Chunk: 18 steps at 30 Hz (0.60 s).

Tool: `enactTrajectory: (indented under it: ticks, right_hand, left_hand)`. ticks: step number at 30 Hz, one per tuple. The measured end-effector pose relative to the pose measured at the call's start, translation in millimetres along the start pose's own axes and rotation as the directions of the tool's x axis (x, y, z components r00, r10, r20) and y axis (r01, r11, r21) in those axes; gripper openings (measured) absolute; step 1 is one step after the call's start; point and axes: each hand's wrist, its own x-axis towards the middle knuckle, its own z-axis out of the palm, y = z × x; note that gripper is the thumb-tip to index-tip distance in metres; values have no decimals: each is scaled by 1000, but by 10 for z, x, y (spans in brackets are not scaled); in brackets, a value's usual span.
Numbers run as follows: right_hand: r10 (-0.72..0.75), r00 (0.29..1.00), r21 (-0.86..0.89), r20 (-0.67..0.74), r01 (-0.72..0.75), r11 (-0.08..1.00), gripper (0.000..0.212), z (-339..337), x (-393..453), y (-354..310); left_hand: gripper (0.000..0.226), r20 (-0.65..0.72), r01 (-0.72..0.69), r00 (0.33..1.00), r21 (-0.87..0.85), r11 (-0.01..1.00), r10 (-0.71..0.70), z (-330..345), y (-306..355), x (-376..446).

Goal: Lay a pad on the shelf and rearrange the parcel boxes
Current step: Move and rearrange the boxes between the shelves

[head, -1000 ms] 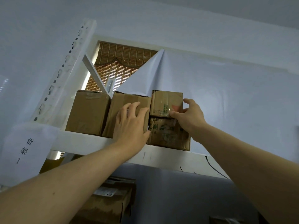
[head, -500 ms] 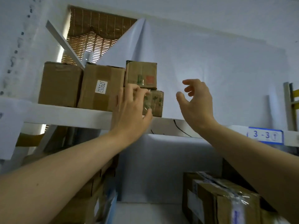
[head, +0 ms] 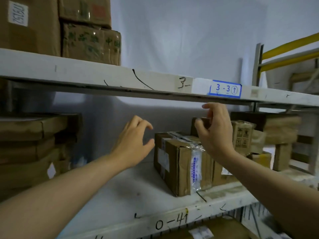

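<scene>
1. Left hand (head: 133, 144): reaching into the middle shelf bay, fingers (head: 138, 120) loosely curled and spread, holding nothing; thumb tip just beside the upper left edge of the taped parcel box (head: 183, 163), contact not discernible.
2. Right hand (head: 215, 133): raised just under the upper shelf (head: 103, 75), at 1 o'clock from the left hand; fingers curled in front of the dark box (head: 196, 125); thumb at that box's left front, but actual grip cannot be told.
3. Taped parcel box: resting on the middle shelf (head: 131, 192), at 3 o'clock from the left hand; clear tape with blue print wrapped across its top and front.
4. Dark box: behind and above the taped parcel box, largely hidden by the right hand.
5. Small printed box (head: 242, 137): upright, at 3 o'clock from the right hand, just beside the wrist.
6. Upper shelf: blue label "3 - 3" (head: 225, 89) at 12 o'clock from the right hand; two stacked boxes (head: 89, 31) at the 11 o'clock corner, beside a taller box with white sticker (head: 18, 13).
7. Flat stacked cartons (head: 29, 145): at 9 o'clock on the middle level.
8. Middle shelf front edge: handwritten "0-41" (head: 171, 222) at 6 o'clock.
9. Pad: not identifiable.
</scene>
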Motion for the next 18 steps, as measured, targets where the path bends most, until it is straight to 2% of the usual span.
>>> enactTrajectory:
  ticks: [3,6,8,11,14,15,18]
  right_hand:
    - [213,971,-68,103,-207,976,47,70,-180,289]
    - [426,892,-107,148,-414,904,54,186,-306,540]
    - [593,780,-110,199,-584,805,65,296,-366,680]
    - [788,557,5,264,-817,576,94,504,-398,823]
    - [859,398,92,324,-916,390,92,625,-390,839]
    - [864,367,103,346,-930,354,87,664,-391,848]
    - [860,332,143,388,-943,300,71,741,-379,871]
  left_hand:
    - [30,123,218,971,-126,968,-203,267,-68,-26]
    - [30,209,350,926,-172,921,-313,508,-184,-9]
    - [32,265,430,890,-213,877,-372,640,-246,18]
    - [34,368,528,828,-256,810,-423,810,-311,67]
    - [29,469,623,758,-315,716,-454,945,-378,86]
    - [30,501,650,735,-326,687,-457,994,-409,95]
    - [32,575,705,684,-361,611,-449,1102,-482,123]
